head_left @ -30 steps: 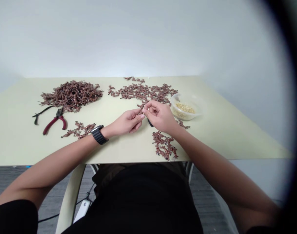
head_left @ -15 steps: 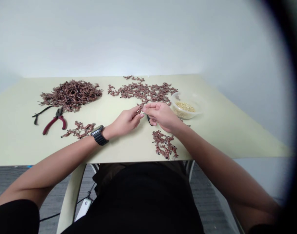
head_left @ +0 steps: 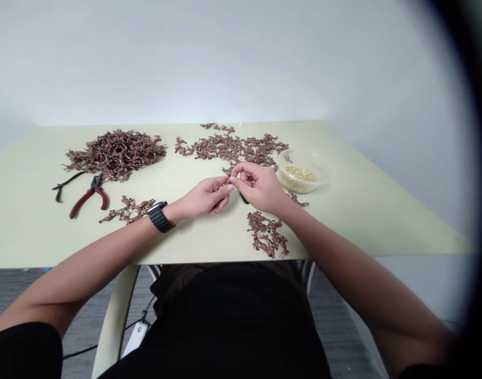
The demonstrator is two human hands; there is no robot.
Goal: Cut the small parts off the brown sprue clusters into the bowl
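Observation:
Over the middle of the table my left hand (head_left: pixel 207 197), with a dark watch on its wrist, is closed in a pinch. The fingertips of my right hand (head_left: pixel 262 189) meet it, thumb and forefinger pressed together. Whatever they pinch is too small and covered to make out. A black curved piece (head_left: pixel 244 198) shows just below the right hand's fingers; its kind is hidden. Close by on the right lies a cluster of small brown animal-shaped figures (head_left: pixel 267 234). Another group of these figures (head_left: pixel 130 210) is beside my left wrist.
A big heap of brown figures (head_left: pixel 118 152) fills the back left, and more figures (head_left: pixel 233 147) spread across the back. Red-handled pliers (head_left: pixel 85 200) and a black-handled tool (head_left: pixel 67 183) lie on the left. A clear plastic bowl (head_left: pixel 322 183) holds small gold-coloured pieces (head_left: pixel 299 173).
My right hand has turned and its fingers are more curled, meeting the left fingertips. The thin metal tip seen between the hands is hidden now. The left fingers have curled slightly.

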